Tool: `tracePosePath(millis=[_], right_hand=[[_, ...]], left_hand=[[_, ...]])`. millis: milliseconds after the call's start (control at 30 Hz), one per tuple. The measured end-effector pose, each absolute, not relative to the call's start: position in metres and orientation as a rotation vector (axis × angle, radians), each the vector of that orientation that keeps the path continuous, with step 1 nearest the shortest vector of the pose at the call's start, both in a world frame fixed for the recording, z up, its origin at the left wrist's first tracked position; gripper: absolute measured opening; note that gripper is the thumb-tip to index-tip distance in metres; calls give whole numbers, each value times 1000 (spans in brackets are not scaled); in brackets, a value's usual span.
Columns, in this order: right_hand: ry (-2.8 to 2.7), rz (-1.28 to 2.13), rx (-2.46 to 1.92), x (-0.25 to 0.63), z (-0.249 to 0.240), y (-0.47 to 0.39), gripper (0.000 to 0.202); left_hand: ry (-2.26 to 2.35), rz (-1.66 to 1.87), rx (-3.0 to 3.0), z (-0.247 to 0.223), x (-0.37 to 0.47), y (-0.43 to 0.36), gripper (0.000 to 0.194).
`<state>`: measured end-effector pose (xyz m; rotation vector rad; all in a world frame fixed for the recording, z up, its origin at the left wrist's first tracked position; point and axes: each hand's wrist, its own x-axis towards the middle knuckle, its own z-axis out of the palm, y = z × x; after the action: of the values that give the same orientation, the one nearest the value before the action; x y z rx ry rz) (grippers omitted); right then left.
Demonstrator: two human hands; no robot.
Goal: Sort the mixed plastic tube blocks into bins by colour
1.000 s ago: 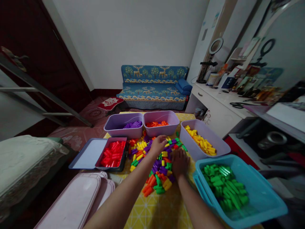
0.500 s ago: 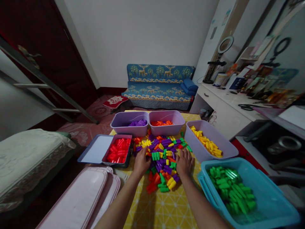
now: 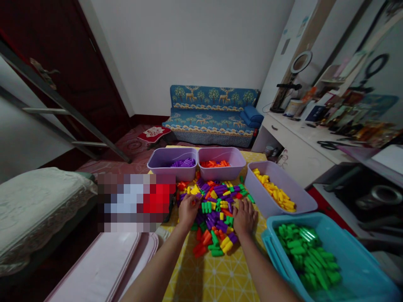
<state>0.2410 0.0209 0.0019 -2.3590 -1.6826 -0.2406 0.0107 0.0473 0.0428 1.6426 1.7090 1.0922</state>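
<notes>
A mixed pile of plastic building blocks (image 3: 217, 220) in purple, green, yellow, orange and red lies on the yellow patterned tablecloth (image 3: 217, 279). At the pile's left side my left hand (image 3: 189, 209) has its thumb and fingers drawn together around a small block, which looks purple but is mostly hidden. My right hand (image 3: 244, 216) rests palm down along the right side, fingers apart and holding nothing. Around the pile stand a bin of purple blocks (image 3: 182, 162), a bin of orange blocks (image 3: 215, 164) and a bin of yellow blocks (image 3: 277, 191).
A turquoise tub (image 3: 355, 251) with green blocks stands at the near right. Pixelation covers a patch at left, where red blocks (image 3: 155, 198) show. Pale pink lids (image 3: 97, 264) lie at the near left. Beyond are a blue sofa (image 3: 214, 117) and a white dresser (image 3: 296, 138).
My left hand's fingers have drawn closer together at the pile. My right hand stays nearly in place. The view has shifted slightly, and the red block container is now pixelated.
</notes>
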Motion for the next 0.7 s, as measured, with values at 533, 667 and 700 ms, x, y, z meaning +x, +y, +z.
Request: tracePosePath(millis=[533, 667, 700], right_hand=[[-1664, -205, -2347, 240, 1, 23, 49], [-1671, -188, -2345, 240, 4, 21, 49], [-1676, -188, -2342, 240, 5, 21, 49]], left_hand=[[909, 1526, 186, 133, -26, 121, 14], [871, 1543, 126, 143, -34, 144, 14], [855, 1542, 114, 143, -34, 149, 16]])
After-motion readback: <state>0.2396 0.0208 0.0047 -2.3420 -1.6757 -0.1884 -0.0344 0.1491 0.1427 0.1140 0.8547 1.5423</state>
